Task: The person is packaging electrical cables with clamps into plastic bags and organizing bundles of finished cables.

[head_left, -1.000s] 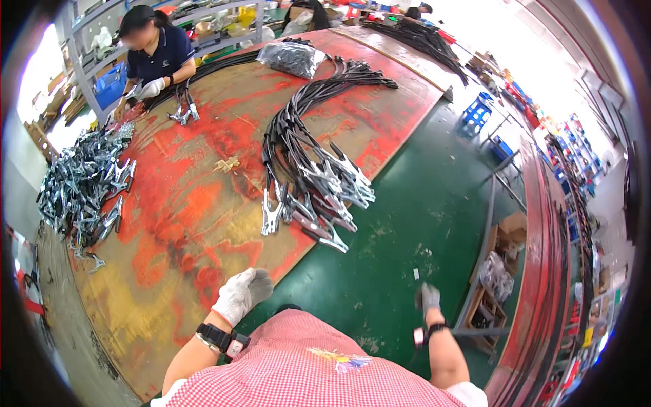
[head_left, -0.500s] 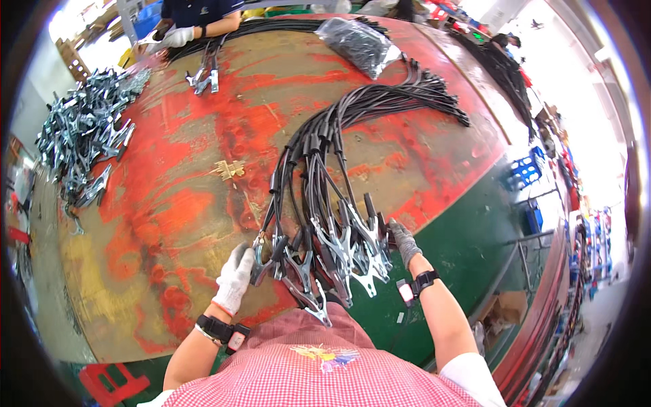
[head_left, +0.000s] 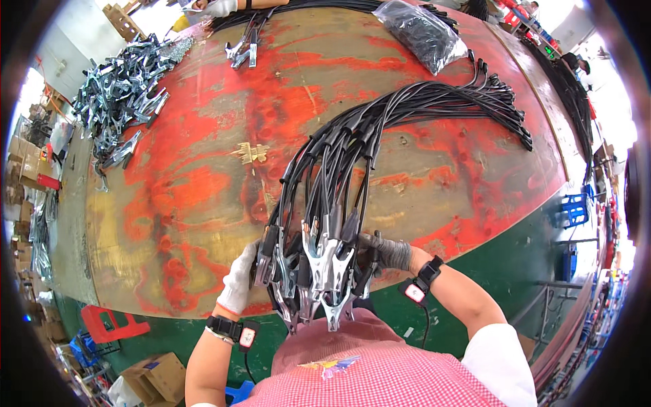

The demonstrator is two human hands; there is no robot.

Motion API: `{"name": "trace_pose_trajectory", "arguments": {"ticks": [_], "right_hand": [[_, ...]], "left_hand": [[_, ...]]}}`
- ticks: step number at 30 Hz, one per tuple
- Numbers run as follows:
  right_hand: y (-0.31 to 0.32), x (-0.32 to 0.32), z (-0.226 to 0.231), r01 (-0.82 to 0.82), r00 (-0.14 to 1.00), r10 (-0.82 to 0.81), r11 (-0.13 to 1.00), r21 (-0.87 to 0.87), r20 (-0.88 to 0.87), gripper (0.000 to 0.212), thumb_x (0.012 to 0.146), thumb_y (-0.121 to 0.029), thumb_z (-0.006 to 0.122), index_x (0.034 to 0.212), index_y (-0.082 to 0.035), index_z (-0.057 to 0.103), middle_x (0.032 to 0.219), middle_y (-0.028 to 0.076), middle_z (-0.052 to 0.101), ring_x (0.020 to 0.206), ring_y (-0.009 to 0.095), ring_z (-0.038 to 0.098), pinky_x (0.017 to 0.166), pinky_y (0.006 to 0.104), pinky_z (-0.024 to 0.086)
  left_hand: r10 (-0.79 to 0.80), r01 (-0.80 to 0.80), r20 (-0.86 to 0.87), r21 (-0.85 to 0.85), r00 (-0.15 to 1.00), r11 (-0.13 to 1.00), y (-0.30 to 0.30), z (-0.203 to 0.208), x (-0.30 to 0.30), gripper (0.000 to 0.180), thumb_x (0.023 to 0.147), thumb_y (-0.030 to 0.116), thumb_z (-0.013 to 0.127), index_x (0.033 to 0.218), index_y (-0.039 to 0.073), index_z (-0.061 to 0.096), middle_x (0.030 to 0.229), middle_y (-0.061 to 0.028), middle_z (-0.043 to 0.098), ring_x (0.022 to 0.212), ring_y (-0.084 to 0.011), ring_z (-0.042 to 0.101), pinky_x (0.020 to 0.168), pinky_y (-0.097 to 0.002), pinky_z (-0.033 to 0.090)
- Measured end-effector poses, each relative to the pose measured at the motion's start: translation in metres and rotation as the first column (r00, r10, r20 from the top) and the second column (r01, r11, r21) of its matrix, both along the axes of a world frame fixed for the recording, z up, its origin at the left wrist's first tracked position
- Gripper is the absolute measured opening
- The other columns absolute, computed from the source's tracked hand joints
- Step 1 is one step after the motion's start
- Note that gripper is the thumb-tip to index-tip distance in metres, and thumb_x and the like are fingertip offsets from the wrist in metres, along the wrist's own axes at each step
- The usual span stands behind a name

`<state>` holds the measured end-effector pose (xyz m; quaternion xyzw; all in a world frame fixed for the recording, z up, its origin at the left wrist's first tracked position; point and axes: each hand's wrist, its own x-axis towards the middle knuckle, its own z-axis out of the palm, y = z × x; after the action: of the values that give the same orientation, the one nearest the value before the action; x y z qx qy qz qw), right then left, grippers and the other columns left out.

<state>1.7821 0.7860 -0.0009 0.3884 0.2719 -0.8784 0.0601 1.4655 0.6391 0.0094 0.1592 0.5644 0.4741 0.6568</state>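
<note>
I am gripping the bundle of clamp-ended black cables point(head_left: 319, 261) at the worktable's point(head_left: 203, 203) near edge, left hand point(head_left: 241, 281) and right hand point(head_left: 383, 252) both closed on it.

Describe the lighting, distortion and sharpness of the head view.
Head view: strong fisheye, the table edge bows and a dark ring frames the picture; daylight blows out the upper right corner; the clamps between the left hand and right hand are sharp, with small glints on the metal.
</note>
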Motion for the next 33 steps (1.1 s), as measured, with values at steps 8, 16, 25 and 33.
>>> {"name": "trace_pose_trajectory", "arguments": {"ticks": [8, 16, 25, 33], "right_hand": [[-0.033, -0.06, 0.011, 0.189, 0.979, -0.191, 0.981, -0.035, -0.068, 0.049, 0.08, -0.058, 0.06, 0.108, -0.018, 0.059, 0.087, 0.006, 0.065, 0.076, 0.019, 0.064, 0.065, 0.0383, 0.053], [-0.065, -0.245, 0.121, -0.082, 0.919, -0.068, 0.931, -0.355, -0.389, 0.059, 0.087, -0.062, 0.043, 0.114, -0.01, 0.052, 0.106, 0.011, 0.063, 0.094, 0.027, 0.061, 0.078, 0.0447, 0.05], [-0.1, -0.352, 0.1, -0.097, 0.972, 0.219, 0.713, 0.694, -0.089, 0.035, 0.091, -0.038, 0.052, 0.104, -0.006, 0.058, 0.081, 0.003, 0.059, 0.069, 0.012, 0.055, 0.062, 0.0278, 0.047], [-0.13, -0.202, 0.026, -0.53, 0.841, 0.156, 0.424, 0.734, 0.518, 0.044, 0.089, -0.039, 0.053, 0.113, -0.002, 0.059, 0.103, 0.018, 0.064, 0.098, 0.032, 0.061, 0.085, 0.036, 0.047]], "left_hand": [[0.092, -0.082, 0.261, -0.048, 0.961, 0.995, -0.016, 0.029, -0.01, 0.048, 0.093, 0.043, 0.047, 0.123, 0.006, 0.052, 0.115, -0.0096, 0.058, 0.099, -0.0181, 0.058, 0.087, -0.032, 0.048], [0.335, -0.458, 0.492, 0.152, 0.804, 0.876, -0.094, 0.06, -0.097, 0.045, 0.093, 0.037, 0.045, 0.119, 0.0, 0.051, 0.099, -0.0154, 0.062, 0.073, -0.0295, 0.062, 0.064, -0.0377, 0.055], [0.814, -0.889, 0.359, 0.165, 0.457, 0.426, -0.213, 0.051, -0.207, 0.042, 0.094, 0.04, 0.046, 0.105, 0.001, 0.058, 0.085, -0.0123, 0.064, 0.075, -0.0203, 0.061, 0.061, -0.0252, 0.051], [-0.016, 0.052, -0.996, -0.012, 0.092, 0.999, -0.188, 0.008, -0.108, 0.067, 0.066, 0.034, 0.074, 0.119, 0.002, 0.048, 0.098, -0.0163, 0.055, 0.086, -0.0329, 0.053, 0.075, -0.0445, 0.044]]}}
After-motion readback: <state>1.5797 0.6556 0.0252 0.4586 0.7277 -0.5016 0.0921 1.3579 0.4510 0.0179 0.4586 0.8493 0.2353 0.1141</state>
